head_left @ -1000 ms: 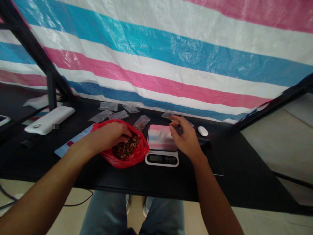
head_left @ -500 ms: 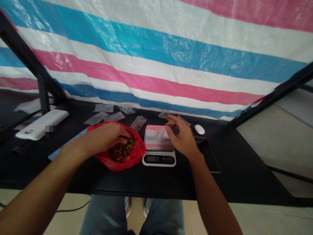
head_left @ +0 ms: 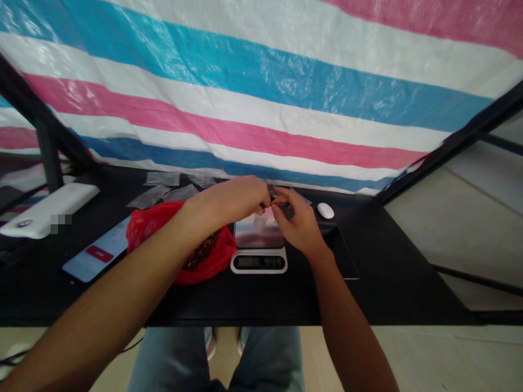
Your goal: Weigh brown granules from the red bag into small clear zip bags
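Above scale (head_left: 253, 238), left fingers (head_left: 261, 203), right fingers (head_left: 291, 198) curled near each other, grips unclear; display (head_left: 248, 262), phone (head_left: 100, 252) text illegible.

Room lies open along the near strip of table (head_left: 253, 299) below the scale (head_left: 259, 253) and right of the tablet (head_left: 343, 251). From above, the left hand (head_left: 245, 197) and right hand (head_left: 297, 220), close together, obstruct the scale's far edge, while the left forearm (head_left: 141, 275) bars the bag (head_left: 218, 258). Behind, the striped sheet (head_left: 245, 81) walls off passage.
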Demonstrator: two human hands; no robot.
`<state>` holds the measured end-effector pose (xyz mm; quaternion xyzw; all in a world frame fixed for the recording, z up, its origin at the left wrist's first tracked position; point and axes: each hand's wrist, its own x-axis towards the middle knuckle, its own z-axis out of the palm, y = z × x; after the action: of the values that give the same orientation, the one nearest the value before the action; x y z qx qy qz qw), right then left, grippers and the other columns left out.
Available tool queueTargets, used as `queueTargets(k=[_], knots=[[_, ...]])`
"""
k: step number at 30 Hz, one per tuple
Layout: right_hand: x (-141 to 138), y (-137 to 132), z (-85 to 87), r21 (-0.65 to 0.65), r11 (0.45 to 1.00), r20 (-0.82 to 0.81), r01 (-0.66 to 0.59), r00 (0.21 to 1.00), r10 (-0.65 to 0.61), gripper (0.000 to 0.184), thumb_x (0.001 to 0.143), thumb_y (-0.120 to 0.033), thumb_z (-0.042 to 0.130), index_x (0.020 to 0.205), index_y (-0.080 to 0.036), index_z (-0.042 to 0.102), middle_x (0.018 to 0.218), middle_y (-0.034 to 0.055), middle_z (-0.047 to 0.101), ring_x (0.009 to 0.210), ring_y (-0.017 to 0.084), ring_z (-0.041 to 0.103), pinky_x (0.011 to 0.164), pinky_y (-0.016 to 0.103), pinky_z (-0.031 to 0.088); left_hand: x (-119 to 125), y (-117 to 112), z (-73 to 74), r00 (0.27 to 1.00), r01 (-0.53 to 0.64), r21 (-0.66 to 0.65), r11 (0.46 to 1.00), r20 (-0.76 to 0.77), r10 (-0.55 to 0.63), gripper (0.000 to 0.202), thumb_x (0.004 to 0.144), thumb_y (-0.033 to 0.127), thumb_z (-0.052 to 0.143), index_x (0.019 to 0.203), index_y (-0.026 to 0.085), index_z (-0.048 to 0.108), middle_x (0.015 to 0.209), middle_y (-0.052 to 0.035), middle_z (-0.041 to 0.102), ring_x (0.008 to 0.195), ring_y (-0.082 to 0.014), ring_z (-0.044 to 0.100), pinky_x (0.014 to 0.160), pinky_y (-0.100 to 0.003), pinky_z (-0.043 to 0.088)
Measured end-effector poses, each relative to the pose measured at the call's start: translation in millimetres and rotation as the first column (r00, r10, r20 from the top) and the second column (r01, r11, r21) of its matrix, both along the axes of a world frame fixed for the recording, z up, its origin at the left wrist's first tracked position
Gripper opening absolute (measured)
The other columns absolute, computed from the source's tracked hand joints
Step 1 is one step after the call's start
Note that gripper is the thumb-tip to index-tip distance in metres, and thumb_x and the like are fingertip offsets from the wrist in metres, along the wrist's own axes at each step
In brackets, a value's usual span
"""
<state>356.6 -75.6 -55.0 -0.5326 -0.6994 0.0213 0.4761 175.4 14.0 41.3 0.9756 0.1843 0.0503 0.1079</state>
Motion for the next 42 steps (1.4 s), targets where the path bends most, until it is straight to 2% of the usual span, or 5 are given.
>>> queueTargets(k=[5, 12, 21, 31, 42], knots=[[1, -1, 2.0, 0.006, 1.0, 0.007, 0.023, 1.0, -0.024, 0.039, 0.09, -0.018, 0.063, 0.128, -0.024, 0.066, 0.103, 0.0071, 0.079, 0.101, 0.027, 0.072, 0.095, 0.046, 0.055, 19, -6, 1.8, 0.983, -0.013, 0.031, 0.999, -0.185, 0.018, 0.022, 0.085, 0.006, 0.062, 0.07, 0.015, 0.075, 0.066, -0.0037, 0.071, 0.061, -0.0137, 0.06, 0.061, -0.027, 0.036], [0, -2, 3.4, 0.025, 1.0, 0.038, 0.016, 0.999, -0.017, 0.033, 0.092, -0.017, 0.062, 0.124, -0.022, 0.069, 0.107, 0.0089, 0.08, 0.101, 0.027, 0.072, 0.096, 0.047, 0.056, 15, 1, -8.4, 0.982, -0.012, -0.016, 1.0, -0.189, 0.009, 0.016, 0.081, 0.007, 0.067, 0.074, 0.016, 0.077, 0.07, -0.0028, 0.073, 0.066, -0.0146, 0.064, 0.061, -0.026, 0.037], [-1, -4, 5.9, -0.013, 1.0, 0.054, 0.017, 0.998, -0.016, 0.025, 0.095, -0.021, 0.061, 0.117, -0.023, 0.071, 0.112, 0.0098, 0.079, 0.102, 0.027, 0.071, 0.093, 0.046, 0.056, 18, 3, -4.7, 0.981, -0.019, -0.076, 0.997, -0.192, 0.004, 0.017, 0.08, 0.011, 0.075, 0.09, 0.02, 0.084, 0.078, -0.0022, 0.078, 0.071, -0.017, 0.069, 0.067, -0.027, 0.043], [-2, -4, 8.7, 0.028, 1.0, 0.083, 0.001, 0.997, -0.004, 0.018, 0.096, -0.019, 0.06, 0.109, -0.021, 0.072, 0.106, 0.0088, 0.079, 0.097, 0.026, 0.07, 0.089, 0.042, 0.054, 14, 9, -15.0, 0.993, -0.005, -0.126, 0.992, -0.117, -0.01, 0.031, 0.083, 0.009, 0.073, 0.106, 0.026, 0.085, 0.087, -0.0011, 0.081, 0.079, -0.0173, 0.072, 0.072, -0.028, 0.044], [-2, -6, 12.6, 0.018, 1.0, 0.085, 0.009, 0.996, -0.01, 0.017, 0.096, -0.022, 0.06, 0.108, -0.023, 0.072, 0.104, 0.0077, 0.08, 0.096, 0.026, 0.07, 0.088, 0.042, 0.054, 12, 16, -22.9, 0.999, 0.041, -0.246, 0.968, 0.022, -0.037, 0.024, 0.084, 0.014, 0.072, 0.102, 0.025, 0.085, 0.085, 0.002, 0.081, 0.076, -0.0144, 0.072, 0.07, -0.024, 0.044]])
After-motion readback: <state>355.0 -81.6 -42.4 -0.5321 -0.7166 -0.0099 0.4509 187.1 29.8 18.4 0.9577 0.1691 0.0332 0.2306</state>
